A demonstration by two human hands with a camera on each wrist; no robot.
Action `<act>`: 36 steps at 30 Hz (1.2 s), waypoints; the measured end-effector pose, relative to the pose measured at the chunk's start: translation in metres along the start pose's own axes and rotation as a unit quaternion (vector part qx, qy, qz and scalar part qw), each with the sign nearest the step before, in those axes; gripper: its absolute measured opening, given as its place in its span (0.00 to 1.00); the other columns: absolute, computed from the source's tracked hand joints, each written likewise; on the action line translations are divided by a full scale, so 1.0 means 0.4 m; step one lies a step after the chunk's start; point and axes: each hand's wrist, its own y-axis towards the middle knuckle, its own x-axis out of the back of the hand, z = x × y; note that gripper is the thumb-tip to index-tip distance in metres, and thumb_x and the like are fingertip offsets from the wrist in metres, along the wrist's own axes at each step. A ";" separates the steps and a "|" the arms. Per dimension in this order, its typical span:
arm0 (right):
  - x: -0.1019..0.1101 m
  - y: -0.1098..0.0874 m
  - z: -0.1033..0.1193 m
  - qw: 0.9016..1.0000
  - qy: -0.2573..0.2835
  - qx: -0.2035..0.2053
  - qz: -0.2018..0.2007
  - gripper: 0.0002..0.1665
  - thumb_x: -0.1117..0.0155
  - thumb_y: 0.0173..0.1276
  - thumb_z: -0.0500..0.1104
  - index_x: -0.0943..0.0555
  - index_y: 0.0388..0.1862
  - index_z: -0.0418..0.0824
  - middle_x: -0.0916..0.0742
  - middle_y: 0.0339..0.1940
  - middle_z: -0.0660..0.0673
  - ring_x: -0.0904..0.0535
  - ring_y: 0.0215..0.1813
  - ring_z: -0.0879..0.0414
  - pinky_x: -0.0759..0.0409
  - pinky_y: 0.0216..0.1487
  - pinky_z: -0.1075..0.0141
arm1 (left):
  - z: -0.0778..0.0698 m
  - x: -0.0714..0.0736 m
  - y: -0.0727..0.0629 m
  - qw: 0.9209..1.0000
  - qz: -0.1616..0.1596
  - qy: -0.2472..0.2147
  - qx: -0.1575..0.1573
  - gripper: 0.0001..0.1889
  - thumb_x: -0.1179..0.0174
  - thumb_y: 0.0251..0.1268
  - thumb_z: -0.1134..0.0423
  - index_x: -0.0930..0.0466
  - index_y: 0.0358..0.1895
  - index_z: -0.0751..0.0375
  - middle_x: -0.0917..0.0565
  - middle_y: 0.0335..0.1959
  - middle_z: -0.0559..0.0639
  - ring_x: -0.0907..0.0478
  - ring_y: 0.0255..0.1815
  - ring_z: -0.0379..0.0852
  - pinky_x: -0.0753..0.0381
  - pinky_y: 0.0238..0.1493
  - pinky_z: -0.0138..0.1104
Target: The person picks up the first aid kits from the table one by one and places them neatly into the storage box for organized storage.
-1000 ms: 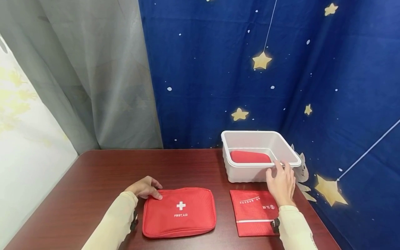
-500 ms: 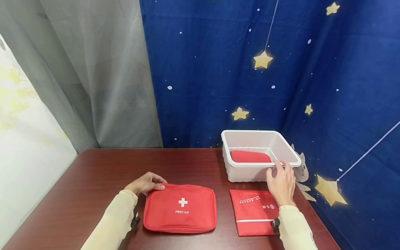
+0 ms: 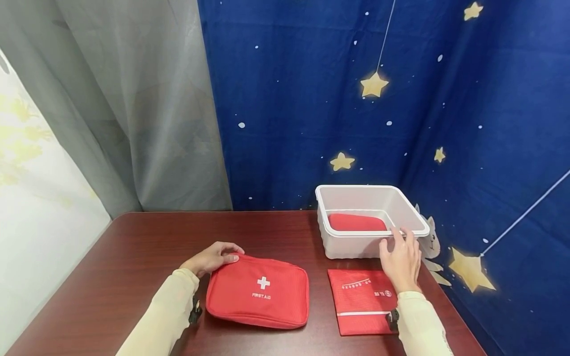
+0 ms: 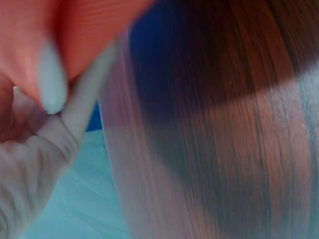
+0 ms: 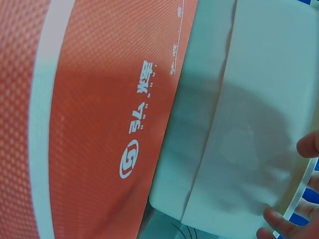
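My left hand pinches the upper left corner of a red first aid bag with a white cross on it. In the left wrist view the thumb lies on the red fabric, and a finger reaches behind it. On the right, my right hand holds the near rim of a white plastic bin. Its fingertips go over the rim while the thumb is at the outer wall, as the right wrist view shows. Inside the bin lies a red item, partly hidden by the wall.
A flat red pouch with a white stripe and print lies in front of the bin, partly under my right forearm. The dark wooden table extends to the left. Blue and grey curtains hang behind it.
My left hand has moved away from me and slightly right, drawing the first aid bag with it. The bag has turned a little. My right hand and the bin stay put.
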 end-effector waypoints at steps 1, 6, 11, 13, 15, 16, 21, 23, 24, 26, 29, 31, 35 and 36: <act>0.000 0.000 0.000 1.000 0.000 0.001 0.000 0.25 0.40 0.66 0.40 0.23 0.62 0.32 0.27 0.65 0.29 0.32 0.62 0.31 0.36 0.57 0.38 | 0.000 0.000 0.002 1.000 -0.003 -0.003 -0.004 0.15 0.42 0.72 0.65 0.21 0.56 0.71 0.16 0.41 0.57 0.19 0.31 0.47 0.16 0.34 0.37; -0.002 -0.001 -0.001 1.000 0.000 0.004 0.000 0.25 0.40 0.66 0.41 0.23 0.61 0.32 0.27 0.65 0.29 0.32 0.61 0.32 0.35 0.57 0.38 | 0.002 0.003 0.012 0.999 -0.017 -0.019 -0.028 0.17 0.42 0.73 0.64 0.22 0.58 0.72 0.14 0.42 0.58 0.17 0.32 0.46 0.15 0.36 0.34; -0.002 -0.001 -0.002 1.000 -0.002 0.002 -0.001 0.25 0.40 0.67 0.41 0.23 0.62 0.32 0.27 0.65 0.30 0.32 0.61 0.32 0.35 0.57 0.38 | -0.002 0.009 0.018 0.997 -0.021 -0.057 -0.047 0.20 0.42 0.73 0.64 0.24 0.60 0.76 0.14 0.43 0.60 0.16 0.34 0.47 0.15 0.39 0.34; -0.002 -0.001 -0.002 1.000 -0.002 0.001 -0.001 0.26 0.40 0.67 0.41 0.23 0.62 0.33 0.27 0.65 0.30 0.32 0.61 0.32 0.35 0.57 0.38 | -0.006 0.010 0.020 0.996 -0.020 -0.071 -0.053 0.21 0.42 0.73 0.64 0.25 0.61 0.77 0.13 0.44 0.61 0.15 0.34 0.46 0.14 0.39 0.35; -0.002 -0.002 -0.002 1.000 -0.002 0.001 -0.001 0.26 0.40 0.67 0.41 0.23 0.62 0.33 0.27 0.65 0.30 0.32 0.61 0.32 0.35 0.57 0.38 | -0.010 0.010 0.020 0.995 -0.020 -0.082 -0.055 0.22 0.42 0.73 0.64 0.26 0.61 0.78 0.13 0.44 0.62 0.15 0.34 0.46 0.14 0.39 0.36; -0.003 -0.002 -0.002 1.000 -0.002 0.002 -0.002 0.26 0.40 0.67 0.41 0.23 0.62 0.33 0.27 0.65 0.30 0.32 0.61 0.32 0.35 0.57 0.38 | -0.011 0.011 0.021 0.994 -0.022 -0.086 -0.056 0.22 0.42 0.73 0.65 0.27 0.62 0.79 0.13 0.44 0.62 0.15 0.34 0.46 0.14 0.39 0.36; -0.003 -0.002 -0.001 1.000 -0.001 0.009 -0.007 0.26 0.40 0.66 0.41 0.23 0.62 0.33 0.27 0.64 0.30 0.32 0.60 0.31 0.34 0.55 0.38 | -0.019 0.016 0.020 0.993 -0.035 -0.103 -0.049 0.22 0.43 0.73 0.64 0.28 0.62 0.78 0.14 0.45 0.62 0.14 0.34 0.46 0.13 0.39 0.37; -0.003 -0.002 0.000 1.000 -0.001 0.012 -0.010 0.25 0.40 0.66 0.41 0.22 0.61 0.33 0.26 0.64 0.30 0.31 0.59 0.31 0.34 0.54 0.38 | -0.022 0.018 0.019 0.992 -0.041 -0.111 -0.044 0.22 0.43 0.74 0.64 0.27 0.63 0.77 0.14 0.45 0.61 0.14 0.35 0.47 0.13 0.40 0.38; -0.003 -0.002 0.000 1.000 -0.001 0.013 -0.011 0.25 0.40 0.66 0.41 0.22 0.61 0.33 0.26 0.64 0.30 0.31 0.59 0.31 0.34 0.54 0.38 | -0.024 0.019 0.020 0.991 -0.044 -0.120 -0.041 0.22 0.43 0.74 0.63 0.27 0.63 0.77 0.14 0.45 0.61 0.14 0.35 0.48 0.13 0.41 0.39; -0.003 -0.002 0.000 1.000 -0.001 0.013 -0.013 0.25 0.40 0.66 0.40 0.22 0.61 0.33 0.26 0.64 0.30 0.31 0.59 0.31 0.34 0.53 0.38 | -0.026 0.020 0.020 0.988 -0.049 -0.140 -0.035 0.22 0.43 0.74 0.63 0.28 0.64 0.76 0.14 0.46 0.61 0.13 0.36 0.49 0.14 0.42 0.42; -0.003 -0.002 -0.002 1.000 -0.002 0.012 -0.012 0.25 0.40 0.66 0.41 0.22 0.61 0.33 0.26 0.64 0.30 0.31 0.59 0.31 0.34 0.54 0.38 | -0.027 0.023 0.021 0.982 -0.059 -0.179 -0.022 0.24 0.42 0.74 0.62 0.29 0.66 0.74 0.16 0.49 0.60 0.13 0.40 0.51 0.15 0.44 0.45; -0.004 -0.002 -0.002 1.000 -0.002 0.011 -0.010 0.25 0.40 0.66 0.40 0.22 0.62 0.33 0.26 0.64 0.30 0.31 0.59 0.31 0.34 0.54 0.38 | -0.025 0.026 0.021 0.978 -0.060 -0.200 -0.017 0.26 0.42 0.74 0.60 0.31 0.67 0.73 0.16 0.52 0.60 0.13 0.43 0.52 0.15 0.45 0.47; -0.004 -0.003 -0.003 1.000 -0.001 0.011 -0.010 0.26 0.40 0.66 0.41 0.23 0.62 0.33 0.27 0.64 0.30 0.31 0.58 0.31 0.34 0.54 0.38 | -0.024 0.027 0.020 0.970 -0.055 -0.238 -0.011 0.28 0.41 0.73 0.58 0.32 0.69 0.71 0.18 0.55 0.59 0.14 0.46 0.53 0.17 0.47 0.49; -0.004 -0.003 -0.004 1.000 -0.001 0.011 -0.010 0.26 0.40 0.66 0.41 0.23 0.62 0.33 0.27 0.64 0.30 0.31 0.58 0.32 0.34 0.54 0.38 | -0.025 0.027 0.020 0.969 -0.051 -0.242 -0.014 0.28 0.41 0.73 0.58 0.33 0.70 0.71 0.18 0.55 0.59 0.14 0.47 0.53 0.17 0.48 0.49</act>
